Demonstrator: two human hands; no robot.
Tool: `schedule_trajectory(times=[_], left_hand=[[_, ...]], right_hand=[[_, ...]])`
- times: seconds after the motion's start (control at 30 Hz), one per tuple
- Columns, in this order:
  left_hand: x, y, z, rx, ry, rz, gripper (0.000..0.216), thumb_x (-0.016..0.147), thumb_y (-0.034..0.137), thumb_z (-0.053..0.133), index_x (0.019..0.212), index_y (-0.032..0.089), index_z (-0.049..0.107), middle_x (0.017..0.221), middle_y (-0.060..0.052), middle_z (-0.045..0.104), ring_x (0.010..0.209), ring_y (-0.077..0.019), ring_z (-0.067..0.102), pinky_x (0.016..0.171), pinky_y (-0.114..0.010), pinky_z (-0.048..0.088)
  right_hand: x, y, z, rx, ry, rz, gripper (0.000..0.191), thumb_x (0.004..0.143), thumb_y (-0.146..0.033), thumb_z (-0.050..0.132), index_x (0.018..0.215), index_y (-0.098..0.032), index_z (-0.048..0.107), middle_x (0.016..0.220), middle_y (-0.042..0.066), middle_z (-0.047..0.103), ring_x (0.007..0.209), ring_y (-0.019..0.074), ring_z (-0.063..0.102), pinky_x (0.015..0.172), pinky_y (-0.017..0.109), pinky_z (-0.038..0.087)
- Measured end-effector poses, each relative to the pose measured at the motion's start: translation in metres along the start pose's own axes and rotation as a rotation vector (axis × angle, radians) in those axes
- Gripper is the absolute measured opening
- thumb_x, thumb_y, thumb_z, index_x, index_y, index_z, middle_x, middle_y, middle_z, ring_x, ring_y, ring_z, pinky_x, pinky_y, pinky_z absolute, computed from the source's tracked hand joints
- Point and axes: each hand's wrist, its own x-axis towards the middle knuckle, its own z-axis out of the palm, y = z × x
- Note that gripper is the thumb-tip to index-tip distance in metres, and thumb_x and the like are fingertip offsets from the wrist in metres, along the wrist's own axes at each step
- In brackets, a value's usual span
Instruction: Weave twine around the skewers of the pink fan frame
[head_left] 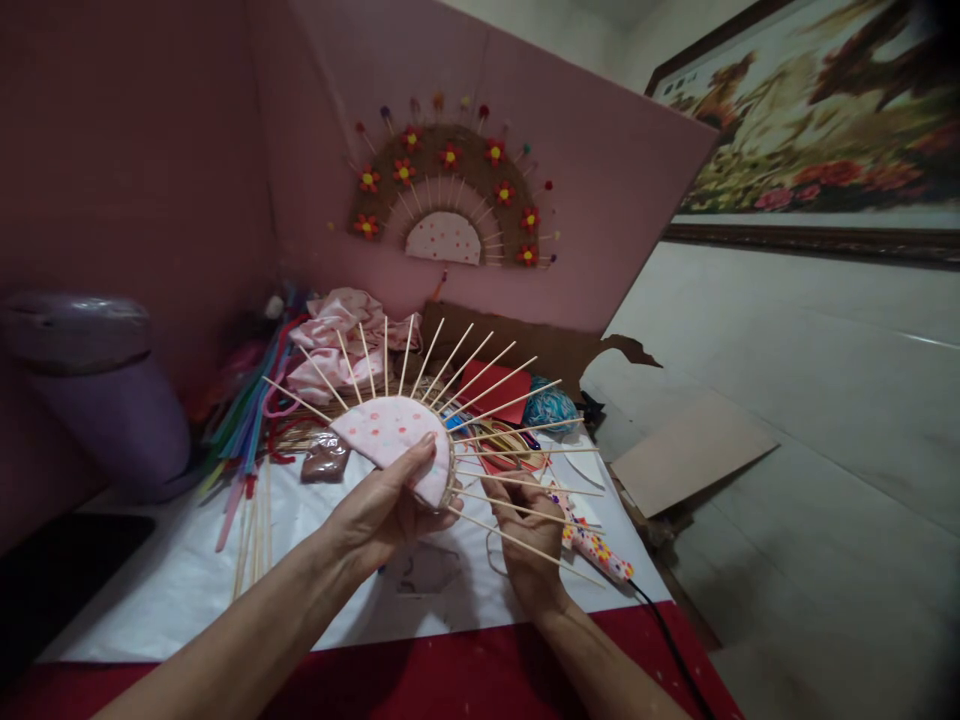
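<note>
My left hand [379, 510] grips a pink dotted fabric half-disc [390, 430] with several wooden skewers [480, 385] fanning out from its curved edge. It is held tilted above the white sheet [172, 580]. My right hand [529, 545] sits behind the lower skewers, fingers curled near the disc's rim; what they pinch is hidden. A dotted glue gun [596, 548] lies just right of that hand, its black cord [667, 640] trailing toward me.
A finished fan with red flowers [450, 190] hangs on the pink board. Pink cloth [337, 325], coloured pipe cleaners [244, 420], loose skewers [251, 535], a blue yarn ball [551, 405], red paper [499, 385], a purple container [105, 385], cardboard [690, 450] on the floor.
</note>
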Motion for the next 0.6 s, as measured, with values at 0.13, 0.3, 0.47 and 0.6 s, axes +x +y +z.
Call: schedule_trajectory(times=[0.13,0.3,0.47,0.6], left_hand=[[0.0,0.002,0.0,-0.034,0.02,0.088,0.019,0.069,0.022,0.068,0.085,0.015,0.06,0.068,-0.001,0.067,0.051,-0.0144,0.061,0.05,-0.033,0.055],[0.002,0.004,-0.003,0.006,-0.003,0.124,0.021,0.07,0.026,0.066,0.085,0.014,0.06,0.067,-0.003,0.067,0.051,-0.0145,0.061,0.049,-0.031,0.054],[0.002,0.004,-0.005,0.01,0.018,0.138,0.021,0.068,0.029,0.068,0.083,0.015,0.06,0.063,-0.002,0.066,0.049,-0.0152,0.061,0.048,-0.03,0.053],[0.002,0.007,-0.004,0.011,0.065,0.132,0.021,0.067,0.029,0.068,0.082,0.016,0.061,0.063,-0.001,0.066,0.048,-0.0156,0.061,0.044,-0.027,0.05]], right_hand=[[-0.005,-0.005,-0.002,0.028,0.021,0.057,0.021,0.068,-0.035,0.065,0.069,-0.015,0.059,0.061,-0.001,0.056,0.055,0.01,0.048,0.052,0.021,0.039],[-0.011,-0.012,-0.011,0.004,-0.104,0.093,0.021,0.069,-0.034,0.064,0.064,-0.016,0.056,0.051,-0.004,0.045,0.046,0.0073,0.038,0.042,0.019,0.031],[-0.023,-0.009,-0.032,-0.127,-0.14,0.023,0.018,0.073,-0.034,0.061,0.068,-0.016,0.058,0.052,-0.003,0.048,0.045,0.008,0.039,0.041,0.019,0.031],[-0.027,-0.003,-0.057,-0.307,-0.173,-0.203,0.014,0.078,-0.027,0.056,0.068,-0.018,0.056,0.053,-0.004,0.047,0.046,0.0083,0.039,0.042,0.02,0.031]])
